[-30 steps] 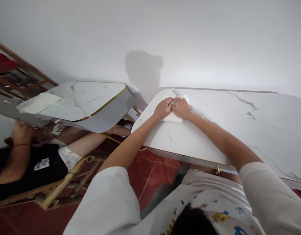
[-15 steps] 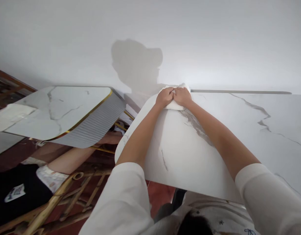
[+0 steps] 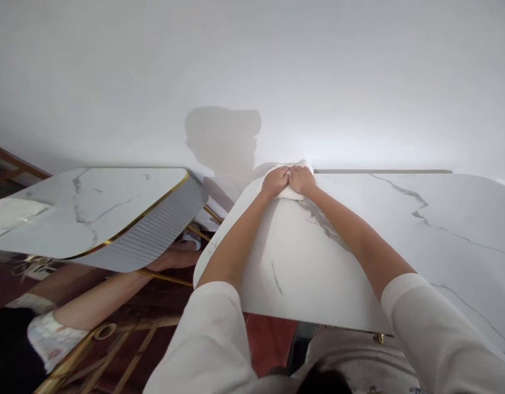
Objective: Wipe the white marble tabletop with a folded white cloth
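Observation:
My left hand and my right hand lie side by side on a folded white cloth, their fingertips meeting in the middle. Both hands hold it pressed down near the far left corner of a white marble-patterned table. Both arms are stretched forward over the tabletop. The underside of the cloth is hidden. A grey vein runs across the table from just below the cloth.
A second marble-patterned table with a gold trim and ribbed grey side stands left, white packaging on it. Below it show a seated person's legs and a bamboo chair. A white wall rises behind both tables.
The view has tilted up, so tables and hands sit lower in it. My hands stay together on the cloth at about the same spot near the wall.

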`<state>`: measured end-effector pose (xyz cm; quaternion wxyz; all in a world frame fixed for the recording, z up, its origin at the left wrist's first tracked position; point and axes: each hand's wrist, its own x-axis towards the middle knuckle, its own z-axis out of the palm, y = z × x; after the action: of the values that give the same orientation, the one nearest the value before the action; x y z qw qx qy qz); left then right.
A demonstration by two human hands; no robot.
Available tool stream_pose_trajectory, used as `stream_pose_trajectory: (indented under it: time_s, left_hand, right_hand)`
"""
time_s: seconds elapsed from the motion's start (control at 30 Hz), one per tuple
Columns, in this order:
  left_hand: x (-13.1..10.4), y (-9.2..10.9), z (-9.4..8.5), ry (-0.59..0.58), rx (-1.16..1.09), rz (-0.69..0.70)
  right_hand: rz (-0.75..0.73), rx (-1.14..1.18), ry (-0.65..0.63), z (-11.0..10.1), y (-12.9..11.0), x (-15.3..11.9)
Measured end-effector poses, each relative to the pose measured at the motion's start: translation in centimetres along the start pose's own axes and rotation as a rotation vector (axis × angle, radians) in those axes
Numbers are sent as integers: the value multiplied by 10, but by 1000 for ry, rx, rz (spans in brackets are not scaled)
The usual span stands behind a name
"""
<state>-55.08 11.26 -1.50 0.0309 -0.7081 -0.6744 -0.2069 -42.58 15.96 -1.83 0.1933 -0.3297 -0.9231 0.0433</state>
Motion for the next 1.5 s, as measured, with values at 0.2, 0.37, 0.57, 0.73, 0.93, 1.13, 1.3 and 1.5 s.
stream_pose_trajectory:
  time_s: [0.2,0.37,0.57,0.73,0.93,1.13,1.3,1.5]
  left_hand:
    - [-43,26,-11,28,-4,-24]
    - [-92,41,-21,16,27,-40]
    - [-159,60,-37,-17,101,-102]
    - [-212,72,-49,-28,123,-101]
    - [-240,91,-51,14,154,-112]
    - [-231,143,-38,16,196,-115]
    - [-216,185,-24,2,172,-71]
    - [-183,182,-15,44,96,-29]
  right_hand:
    - [-9,19,-29,-9,-21,-40]
    - [-10,19,-29,-13,-52,-83]
    - [-49,42,-41,-32,-98,-142]
    - [-53,90,-104,-45,-131,-184]
    - [-117,99,-131,-56,-138,-212]
    - [-126,88,-167,-73,-103,-237]
    - [-84,42,-164,-87,-69,-259]
    - [-68,-17,-179,-90,-46,-239]
